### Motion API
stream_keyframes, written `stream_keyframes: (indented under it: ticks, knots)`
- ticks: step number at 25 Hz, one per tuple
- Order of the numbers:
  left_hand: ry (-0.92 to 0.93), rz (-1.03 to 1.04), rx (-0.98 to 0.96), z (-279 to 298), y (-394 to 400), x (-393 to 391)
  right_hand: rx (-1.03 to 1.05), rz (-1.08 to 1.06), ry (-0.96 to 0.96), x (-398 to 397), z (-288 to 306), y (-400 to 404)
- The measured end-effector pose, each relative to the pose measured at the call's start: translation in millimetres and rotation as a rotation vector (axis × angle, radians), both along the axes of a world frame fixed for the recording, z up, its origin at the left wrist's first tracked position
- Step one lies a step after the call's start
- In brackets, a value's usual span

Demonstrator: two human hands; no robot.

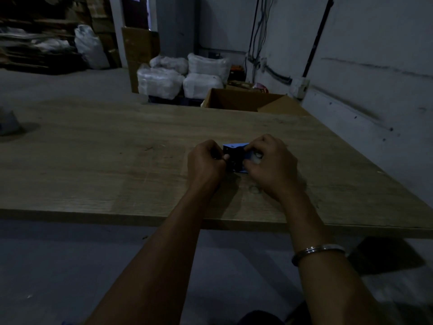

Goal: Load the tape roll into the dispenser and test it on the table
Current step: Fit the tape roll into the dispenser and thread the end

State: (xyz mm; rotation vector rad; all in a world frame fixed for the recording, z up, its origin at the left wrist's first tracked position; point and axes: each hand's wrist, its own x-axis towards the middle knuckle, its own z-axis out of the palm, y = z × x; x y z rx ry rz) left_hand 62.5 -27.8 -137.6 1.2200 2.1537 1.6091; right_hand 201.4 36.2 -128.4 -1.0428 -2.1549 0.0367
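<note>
A blue and black tape dispenser [235,158] rests on the wooden table [117,148], between my two hands. My left hand [206,163] grips its left side with curled fingers. My right hand [269,163] closes over its right side, where something pale, maybe the tape roll [256,156], shows between the fingers. Most of the dispenser is hidden by my hands, and the dim light blurs the details.
An open cardboard box [246,99] stands beyond the table's far edge. White filled bags [178,76] are piled on the floor behind it. A grey object [9,124] sits at the table's far left. A wall runs along the right side.
</note>
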Motion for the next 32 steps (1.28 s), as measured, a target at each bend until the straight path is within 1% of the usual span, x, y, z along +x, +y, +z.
stream_keyframes:
  ticks: [2,5,8,12,17,19,27,32]
  knots:
    - [-0.005,-0.007,-0.007,0,-1,1,-0.041,0.023,0.031,0,2,-2]
    - [-0.015,-0.003,0.005,0,-2,0,-0.025,0.051,0.029,1,3,-1]
    - [-0.049,0.004,0.004,0,-3,-2,-0.048,0.08,0.094,2,2,-2]
    - [-0.094,-0.045,-0.021,2,-5,-8,0.009,0.099,0.134,3,-2,-4]
    - [-0.338,-0.374,-0.118,12,-16,-37,0.052,0.059,0.047,2,-2,-3]
    - [-0.404,-0.442,-0.141,13,-17,-44,0.087,0.029,0.01,1,-3,-2]
    - [-0.356,-0.486,-0.15,16,-26,-42,0.109,-0.023,0.0,-2,-5,1]
    - [-0.246,-0.523,-0.168,18,-31,-41,0.127,-0.053,-0.002,-5,-6,2]
